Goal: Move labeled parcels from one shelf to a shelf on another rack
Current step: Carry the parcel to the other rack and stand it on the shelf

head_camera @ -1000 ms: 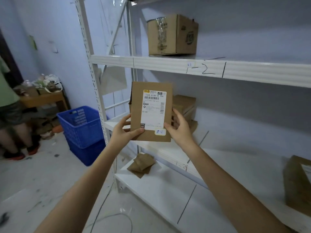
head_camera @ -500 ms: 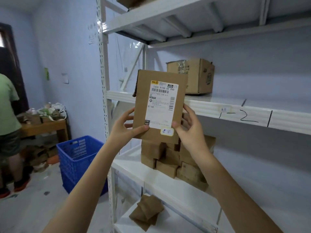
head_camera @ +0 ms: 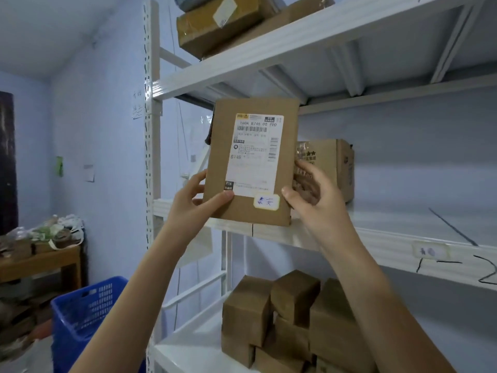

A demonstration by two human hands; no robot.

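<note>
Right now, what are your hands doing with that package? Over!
Left hand and right hand both gripping the flat labeled parcel, upright, label facing me. Held at the middle shelf edge. Taped cardboard box sits just behind it.

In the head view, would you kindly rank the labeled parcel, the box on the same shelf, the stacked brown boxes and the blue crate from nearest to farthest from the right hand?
1. Labeled parcel: gripped by the right hand.
2. Box on the shelf: just behind the fingers.
3. Stacked brown boxes: one shelf below.
4. Blue crate: on the floor, far left.
</note>
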